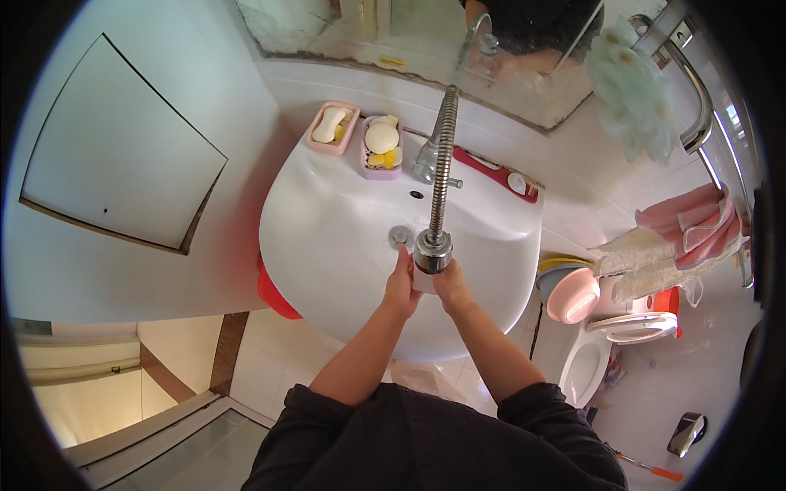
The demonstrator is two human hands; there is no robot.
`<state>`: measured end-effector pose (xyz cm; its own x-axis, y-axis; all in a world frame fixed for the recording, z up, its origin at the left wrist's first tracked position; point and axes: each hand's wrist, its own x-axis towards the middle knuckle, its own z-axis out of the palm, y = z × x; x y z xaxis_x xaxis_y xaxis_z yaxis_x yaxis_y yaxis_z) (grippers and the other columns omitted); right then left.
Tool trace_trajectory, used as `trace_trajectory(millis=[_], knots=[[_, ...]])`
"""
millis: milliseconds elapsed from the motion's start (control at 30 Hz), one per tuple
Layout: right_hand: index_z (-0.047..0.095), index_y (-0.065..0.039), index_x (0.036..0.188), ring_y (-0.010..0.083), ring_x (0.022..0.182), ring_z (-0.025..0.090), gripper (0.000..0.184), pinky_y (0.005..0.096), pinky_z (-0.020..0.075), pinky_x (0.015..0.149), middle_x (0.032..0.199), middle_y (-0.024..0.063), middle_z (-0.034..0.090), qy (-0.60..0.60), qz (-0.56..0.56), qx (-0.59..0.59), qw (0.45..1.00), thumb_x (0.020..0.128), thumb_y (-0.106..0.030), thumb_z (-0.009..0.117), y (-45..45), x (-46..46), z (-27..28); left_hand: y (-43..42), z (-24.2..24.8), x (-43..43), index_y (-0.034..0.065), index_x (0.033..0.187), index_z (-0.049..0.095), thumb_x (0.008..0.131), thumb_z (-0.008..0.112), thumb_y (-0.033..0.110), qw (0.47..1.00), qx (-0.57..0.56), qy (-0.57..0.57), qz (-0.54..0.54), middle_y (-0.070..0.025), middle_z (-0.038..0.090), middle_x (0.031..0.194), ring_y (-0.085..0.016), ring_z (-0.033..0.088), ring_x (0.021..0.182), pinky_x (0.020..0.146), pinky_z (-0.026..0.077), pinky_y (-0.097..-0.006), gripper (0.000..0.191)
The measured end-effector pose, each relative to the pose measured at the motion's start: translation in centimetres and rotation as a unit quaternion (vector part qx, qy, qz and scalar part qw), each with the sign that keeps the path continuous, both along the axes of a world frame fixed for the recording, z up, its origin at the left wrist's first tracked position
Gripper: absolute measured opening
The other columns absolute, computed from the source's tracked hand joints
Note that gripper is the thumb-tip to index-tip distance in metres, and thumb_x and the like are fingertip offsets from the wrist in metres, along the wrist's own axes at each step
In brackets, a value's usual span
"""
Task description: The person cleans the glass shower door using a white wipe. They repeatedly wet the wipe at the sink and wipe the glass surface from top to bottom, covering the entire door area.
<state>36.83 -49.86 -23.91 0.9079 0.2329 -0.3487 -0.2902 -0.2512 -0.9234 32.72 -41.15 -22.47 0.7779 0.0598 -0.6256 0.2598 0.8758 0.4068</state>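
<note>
Over the white ceramic washbasin, my left hand and my right hand hold a small pale, flat-sided object between them. The chrome spray head of the faucet hides much of this object and part of my right hand, so its kind cannot be told. A ribbed flexible metal neck joins the spray head to the faucet body at the back rim. The round drain lies just beyond my left thumb.
On the back rim stand a pink soap dish and a lilac soap dish, both with soap, and a dark pink long-handled item. A mirror hangs behind. Stacked plastic basins and a toilet are at right.
</note>
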Motion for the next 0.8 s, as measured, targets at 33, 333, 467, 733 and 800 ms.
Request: trace_trajectory(millis=[33, 333, 467, 733, 800], knots=[[0.052, -0.002, 0.111, 0.0286, 0.093, 0.058, 0.043, 0.0402, 0.0457, 0.081, 0.106, 0.0174, 0.056, -0.045, -0.001, -0.046, 0.998, 0.079, -0.028, 0.065, 0.8, -0.1, 0.1, -0.1, 0.0, -0.3, 0.0087, 0.119, 0.05, 0.096, 0.037, 0.039, 0.998, -0.041, -0.037, 0.001, -0.0052, 0.057, 0.113, -0.015, 0.054, 0.103, 0.084, 0.045, -0.0316, 0.04], [0.048, -0.005, 0.117, 0.0303, 0.1, 0.053, 0.038, 0.0403, 0.0422, 0.086, 0.106, 0.0169, 0.054, -0.323, 0.069, -0.119, 0.936, 0.083, -0.018, 0.06, -3.0, 5.4, 1.1, 0.5, -4.4, -0.5, 0.0133, 0.109, 0.049, 0.097, 0.04, 0.032, 0.994, -0.021, -0.096, -0.052, -0.0006, 0.052, 0.091, -0.014, 0.05, 0.073, 0.054, 0.045, -0.0264, 0.024], [0.053, -0.006, 0.111, 0.0289, 0.083, 0.059, 0.03, 0.0391, 0.0482, 0.072, 0.097, 0.0167, 0.056, -0.414, 0.008, -0.148, 0.898, 0.083, -0.015, 0.06, -1.3, 7.9, 7.5, -1.9, -0.5, 1.4, 0.0141, 0.1, 0.049, 0.096, 0.038, 0.034, 0.987, -0.002, 0.136, 0.082, -0.0024, 0.051, 0.085, -0.014, 0.047, 0.056, 0.046, 0.038, -0.0239, 0.024], [0.058, -0.009, 0.097, 0.0327, 0.073, 0.06, 0.019, 0.0412, 0.0485, 0.062, 0.083, 0.0135, 0.062, -0.469, 0.129, -0.266, 0.833, 0.08, -0.016, 0.062, -1.4, 12.3, 8.4, -0.3, 3.2, 1.1, 0.0073, 0.108, 0.051, 0.085, 0.048, 0.001, 0.998, -0.061, 0.019, -0.015, -0.0089, 0.06, 0.084, -0.022, 0.063, 0.074, 0.042, 0.041, -0.0303, 0.024], [0.059, -0.009, 0.095, 0.0324, 0.074, 0.06, 0.016, 0.0408, 0.048, 0.063, 0.083, 0.013, 0.063, -0.477, 0.139, -0.269, 0.825, 0.081, -0.017, 0.062, -1.5, 12.7, 9.5, -0.1, 0.5, 0.8, 0.008, 0.107, 0.051, 0.086, 0.05, 0.004, 1.0, -0.011, -0.012, -0.02, -0.0073, 0.059, 0.081, -0.02, 0.061, 0.067, 0.042, 0.039, -0.0288, 0.021]])
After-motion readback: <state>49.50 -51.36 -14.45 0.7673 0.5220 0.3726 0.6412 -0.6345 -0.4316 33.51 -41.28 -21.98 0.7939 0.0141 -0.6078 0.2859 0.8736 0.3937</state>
